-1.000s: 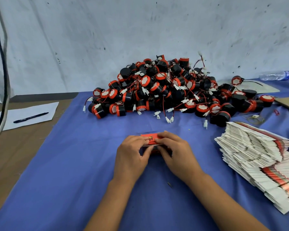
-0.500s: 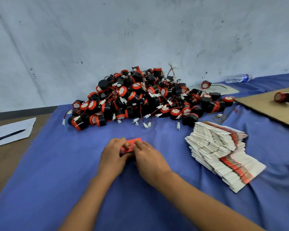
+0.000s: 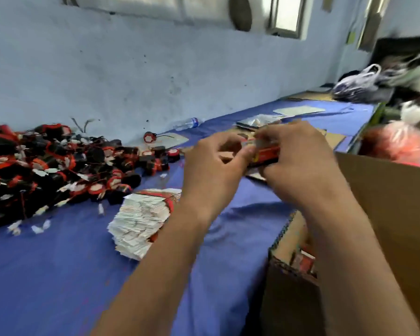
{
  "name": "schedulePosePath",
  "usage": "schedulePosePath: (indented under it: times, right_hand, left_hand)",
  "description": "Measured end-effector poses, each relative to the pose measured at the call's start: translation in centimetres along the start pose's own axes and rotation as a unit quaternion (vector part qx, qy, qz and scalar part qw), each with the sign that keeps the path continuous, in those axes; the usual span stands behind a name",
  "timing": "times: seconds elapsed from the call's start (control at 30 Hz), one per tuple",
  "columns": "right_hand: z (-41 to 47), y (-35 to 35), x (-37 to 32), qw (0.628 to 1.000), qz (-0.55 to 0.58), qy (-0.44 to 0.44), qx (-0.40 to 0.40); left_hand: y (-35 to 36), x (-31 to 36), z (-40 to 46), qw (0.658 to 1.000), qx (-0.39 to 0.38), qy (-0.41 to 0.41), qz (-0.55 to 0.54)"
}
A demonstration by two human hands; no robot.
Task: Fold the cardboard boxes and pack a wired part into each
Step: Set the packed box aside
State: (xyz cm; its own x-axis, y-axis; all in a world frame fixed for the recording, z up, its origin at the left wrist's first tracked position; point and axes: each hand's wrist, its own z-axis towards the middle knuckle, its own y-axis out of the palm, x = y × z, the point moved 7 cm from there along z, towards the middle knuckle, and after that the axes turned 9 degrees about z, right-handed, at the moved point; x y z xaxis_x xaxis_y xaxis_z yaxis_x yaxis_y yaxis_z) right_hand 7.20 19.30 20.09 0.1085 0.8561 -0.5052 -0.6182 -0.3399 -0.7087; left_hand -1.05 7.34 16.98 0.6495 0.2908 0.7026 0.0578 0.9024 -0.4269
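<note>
A small red box [image 3: 264,154] is gripped above the counter [image 3: 58,275] by the left hand [image 3: 211,170] and right hand [image 3: 298,161], fingers curled round its ends. The heap of wired parts [image 3: 58,170] is seen at left, the stack of flat boxes [image 3: 141,219] just beside it. A big carton [image 3: 386,214] is partly hidden by the right forearm. A water bottle [image 3: 188,123] lies by the wall.

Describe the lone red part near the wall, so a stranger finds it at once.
Start at the big pile of parts on the blue cloth. Look past its right end toward the wall, before the bottle. The lone part lies there on a pale sheet, apart from the pile.
</note>
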Motion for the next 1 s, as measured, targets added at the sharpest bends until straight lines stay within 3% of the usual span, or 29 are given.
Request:
schedulePosePath:
  times: [0.13, 0.23, 0.3, 0.4, 0.47, 0.6, 0.73, 0.8, 0.9, 1.0]
  right_hand:
    - [-3.0, -3.1, 9.2, 0.964, -0.094, 0.192, -0.161]
    - [-3.5, -2.5, 11.8, 0.951, -0.105, 0.229, -0.181]
    - [-2.5, -2.4, 11.8, 0.959, -0.118, 0.218, -0.139]
    - [-0.7, -0.8, 8.4, 0.983, -0.058, 0.155, -0.074]
    - [0.0, 2.0, 5.1, 0.991, 0.009, 0.111, -0.069]
    - [0.7, 12.6, -0.3, 0.976, 0.084, 0.1, -0.177]
    - [2.3, 23.1, -2.8, 0.971, 0.089, 0.098, -0.199]
    - [3.6, 27.5, -4.4, 0.971, 0.076, 0.069, -0.214]
    - [4.7, 33.1, -5.9, 0.942, 0.007, 0.043, -0.333]
    - [5.0, 35.7, -6.7, 0.931, -0.044, -0.005, -0.362]
  left_hand:
    - [11.7, 5.2, -1.4, 0.973, -0.208, 0.055, 0.086]
    - [15.9, 5.9, -3.0, 0.924, -0.304, 0.093, 0.213]
    - [15.0, 5.6, -2.5, 0.943, -0.26, 0.088, 0.19]
    - [10.3, 2.3, -0.8, 0.983, -0.13, 0.05, 0.123]
    - [7.1, -2.1, -0.6, 0.981, -0.079, 0.016, 0.177]
    - [0.9, -12.6, -1.8, 0.936, -0.04, -0.08, 0.341]
    - [-3.4, -21.5, -3.7, 0.832, -0.114, -0.176, 0.513]
    - [-4.2, -23.7, -4.4, 0.854, -0.13, -0.189, 0.466]
    - [-4.8, -24.4, -4.9, 0.916, -0.111, -0.154, 0.352]
    - [-6.6, -25.9, -5.9, 0.942, -0.016, -0.235, 0.238]
